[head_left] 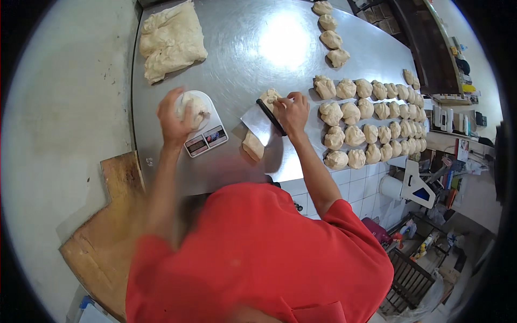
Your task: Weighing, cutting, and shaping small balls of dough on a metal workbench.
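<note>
We kept our left hand (173,116) cupped, fingers curled round the dough piece (193,106) on the kitchen scale (207,134), while our right hand (293,110) gripped the bench scraper (262,123), fingertips seemingly pinching a small dough scrap (269,97), best added gently for a steady reading.

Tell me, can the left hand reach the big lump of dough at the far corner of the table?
Probably yes. The left hand rests on a dough piece on the scale, and only bare steel table lies between it and the big dough lump. It would need a stretch forward.
</note>
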`<state>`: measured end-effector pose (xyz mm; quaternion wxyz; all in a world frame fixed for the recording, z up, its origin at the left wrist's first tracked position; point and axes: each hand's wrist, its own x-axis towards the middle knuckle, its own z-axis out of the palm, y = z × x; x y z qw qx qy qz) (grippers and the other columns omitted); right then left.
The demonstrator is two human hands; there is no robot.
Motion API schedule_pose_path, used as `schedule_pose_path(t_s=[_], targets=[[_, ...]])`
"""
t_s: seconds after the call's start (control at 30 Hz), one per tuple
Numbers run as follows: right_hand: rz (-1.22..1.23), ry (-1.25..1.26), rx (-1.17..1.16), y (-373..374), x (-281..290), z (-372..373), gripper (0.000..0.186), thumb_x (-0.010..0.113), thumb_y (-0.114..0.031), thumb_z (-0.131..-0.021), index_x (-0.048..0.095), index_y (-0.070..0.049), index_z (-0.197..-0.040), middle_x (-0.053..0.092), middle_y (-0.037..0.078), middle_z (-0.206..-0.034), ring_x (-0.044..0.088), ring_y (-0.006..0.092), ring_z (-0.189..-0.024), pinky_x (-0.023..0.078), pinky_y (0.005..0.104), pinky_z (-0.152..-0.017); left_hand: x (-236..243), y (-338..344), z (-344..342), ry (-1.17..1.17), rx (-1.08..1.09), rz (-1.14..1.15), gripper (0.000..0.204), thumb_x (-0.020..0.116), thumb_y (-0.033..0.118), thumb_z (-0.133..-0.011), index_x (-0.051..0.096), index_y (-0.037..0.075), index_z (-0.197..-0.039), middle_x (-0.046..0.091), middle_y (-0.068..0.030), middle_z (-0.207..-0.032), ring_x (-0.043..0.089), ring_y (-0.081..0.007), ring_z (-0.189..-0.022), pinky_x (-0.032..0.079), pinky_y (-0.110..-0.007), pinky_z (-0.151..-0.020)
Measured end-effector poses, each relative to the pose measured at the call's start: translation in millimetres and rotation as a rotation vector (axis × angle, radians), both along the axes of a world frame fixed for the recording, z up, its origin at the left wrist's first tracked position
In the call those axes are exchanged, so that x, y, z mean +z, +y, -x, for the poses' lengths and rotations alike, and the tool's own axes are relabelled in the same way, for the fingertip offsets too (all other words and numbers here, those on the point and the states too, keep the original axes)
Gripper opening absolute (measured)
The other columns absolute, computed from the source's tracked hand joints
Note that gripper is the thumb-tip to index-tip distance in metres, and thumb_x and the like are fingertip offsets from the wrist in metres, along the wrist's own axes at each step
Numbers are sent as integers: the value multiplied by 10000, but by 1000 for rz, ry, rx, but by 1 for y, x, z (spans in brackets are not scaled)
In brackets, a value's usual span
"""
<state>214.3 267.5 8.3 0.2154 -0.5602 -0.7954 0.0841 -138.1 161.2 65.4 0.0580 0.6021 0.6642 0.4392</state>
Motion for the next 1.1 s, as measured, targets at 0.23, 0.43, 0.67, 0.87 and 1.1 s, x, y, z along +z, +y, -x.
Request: schedule_pose_path(t_s=[0.23, 0.43, 0.67, 0.87, 1.1], targets=[[-27, -6, -81, 8, 49, -21, 350, 641, -86, -859, 771, -124, -1181, 692, 122, -1211, 654, 322, -1073, 518, 419, -896, -35, -71, 7, -511, 470, 50, 392, 600, 128, -1006, 553, 21, -1380, 611, -127, -1326, 609, -247, -1168, 479, -354, -1025], [306, 469, -391, -25, 54, -46, 246, 641, -130, -959, 771, -40, -1148, 763, 95, -1067, 696, 235, -958, 536, 325, -887, -65, -115, -18, -909, 457, 105, 427, 579, 124, -1028, 514, 33, -1441, 592, -128, -1289, 633, -225, -1110, 502, -319, -987], [267, 443, -331, -69, 62, -27, 246, 642, -126, -958, 767, -35, -1149, 771, 85, -1027, 685, 201, -920, 529, 311, -868, -53, -124, -14, -974, 395, 143, 412, 569, 108, -1026, 529, 32, -1429, 591, -129, -1293, 644, -218, -1086, 512, -314, -975], [264, 458, -244, -75, 91, 17, 226, 653, -118, -954, 770, -24, -1123, 774, 78, -1003, 686, 193, -870, 533, 300, -815, -52, -129, -3, -980, 332, 191, 400, 566, 94, -1018, 546, 29, -1412, 590, -128, -1298, 643, -219, -1085, 514, -312, -971], [154, 302, 166, -59, 91, 80, 218, 696, -127, -918, 775, -23, -1092, 779, 123, -962, 704, 278, -793, 552, 344, -770, -67, -129, -6, -857, 338, 189, 392, 564, 83, -1010, 555, 27, -1398, 590, -125, -1294, 636, -210, -1082, 515, -312, -966]])
